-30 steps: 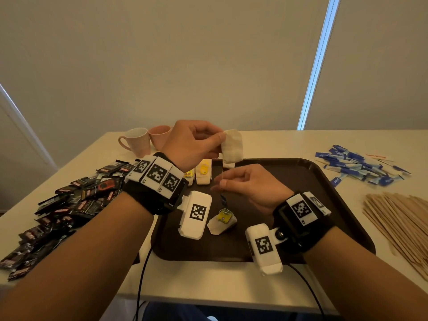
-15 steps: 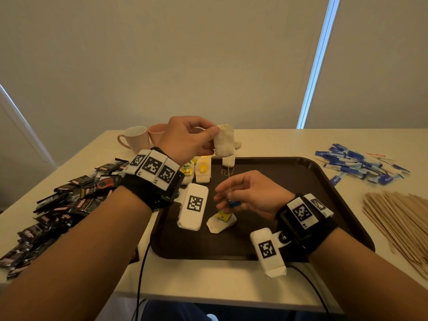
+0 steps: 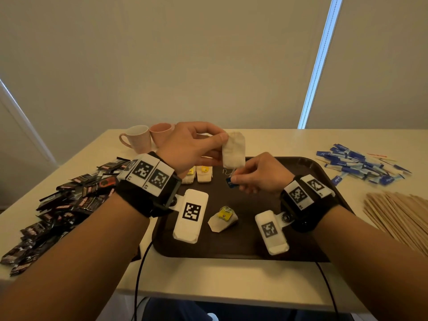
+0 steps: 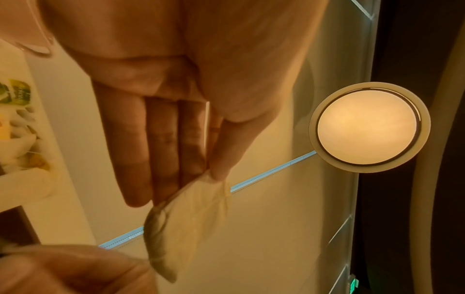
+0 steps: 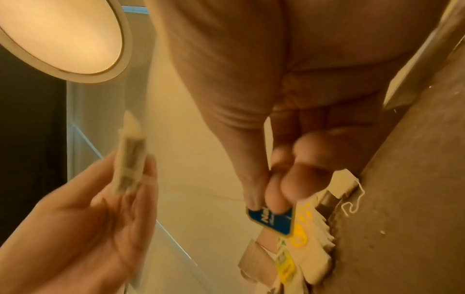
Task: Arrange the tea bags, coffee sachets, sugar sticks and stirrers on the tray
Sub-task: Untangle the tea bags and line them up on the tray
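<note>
Head view: left hand (image 3: 194, 144) pinches a tea bag (image 3: 234, 150) above the tray (image 3: 324, 181); right hand (image 3: 261, 174) pinches its blue tag (image 3: 231, 182). Left wrist view: that grip is at one corner, so a tug might tear the string. Right wrist view: loose string could snag.

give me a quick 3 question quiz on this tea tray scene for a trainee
1. True or false: the left hand pinches a pale paper tea bag in the air above the dark brown plastic tray.
2. What does the right hand pinch? A) a wooden stirrer B) a small blue paper tag C) a sugar stick
3. Fill in: the black coffee sachets lie on the table to the tray's ____ .

Key: 1 true; 2 B; 3 left
</note>
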The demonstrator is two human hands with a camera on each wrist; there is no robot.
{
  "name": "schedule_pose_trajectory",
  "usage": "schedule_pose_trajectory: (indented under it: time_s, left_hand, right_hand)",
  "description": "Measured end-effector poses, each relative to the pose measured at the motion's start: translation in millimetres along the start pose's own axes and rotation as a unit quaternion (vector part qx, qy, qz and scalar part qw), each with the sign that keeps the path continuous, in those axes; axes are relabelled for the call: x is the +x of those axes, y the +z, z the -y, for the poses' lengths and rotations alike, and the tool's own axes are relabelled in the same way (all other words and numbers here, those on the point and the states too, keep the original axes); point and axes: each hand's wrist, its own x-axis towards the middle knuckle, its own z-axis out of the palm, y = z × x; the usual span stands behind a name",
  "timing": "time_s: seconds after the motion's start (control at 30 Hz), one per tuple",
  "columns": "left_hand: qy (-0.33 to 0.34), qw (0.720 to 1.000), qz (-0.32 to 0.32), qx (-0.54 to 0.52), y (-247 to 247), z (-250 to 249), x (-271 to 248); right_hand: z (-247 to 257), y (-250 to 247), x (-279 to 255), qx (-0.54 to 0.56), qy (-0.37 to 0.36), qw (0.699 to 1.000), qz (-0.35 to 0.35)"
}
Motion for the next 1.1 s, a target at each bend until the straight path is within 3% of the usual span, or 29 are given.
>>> schedule_pose_trajectory:
  time_s: [0.13, 0.23, 0.4, 0.5, 0.63, 0.8, 1.1]
  left_hand:
    - [-0.031, 0.999, 0.025, 0.029, -3.7, 9.0, -5.5]
    - [-0.053, 0.997, 0.025, 0.049, -4.3, 18.0, -7.2]
    - [-0.063, 0.995, 0.021, 0.079, 0.7, 34.8, -6.4]
    - [-0.065, 0.994, 0.010, 0.082, 2.9, 39.7, -5.0]
    - [-0.066, 0.996, -0.021, 0.055, 4.1, 42.9, -3.8]
    - [-0.066, 0.997, -0.031, 0.023, 1.1, 44.2, -3.2]
    - [-0.068, 0.997, -0.007, 0.025, -7.6, 51.6, 4.7]
  right_hand:
    - [14.1, -12.6, 1.2, 0.204, 0.004, 0.979, -0.009]
    - [23.0, -16.7, 2.1, 0.254, -0.047, 0.965, -0.045]
    - [30.0, -13.8, 2.0, 0.236, -0.100, 0.963, -0.084]
    - [29.3, -12.9, 0.5, 0.145, -0.165, 0.967, -0.131]
    - [25.1, -14.6, -7.0, 0.058, -0.209, 0.972, -0.086]
    - [20.7, -13.6, -13.9, 0.155, -0.174, 0.972, -0.025]
    - [17.2, -23.3, 19.7, -0.013, -0.084, 0.996, -0.009]
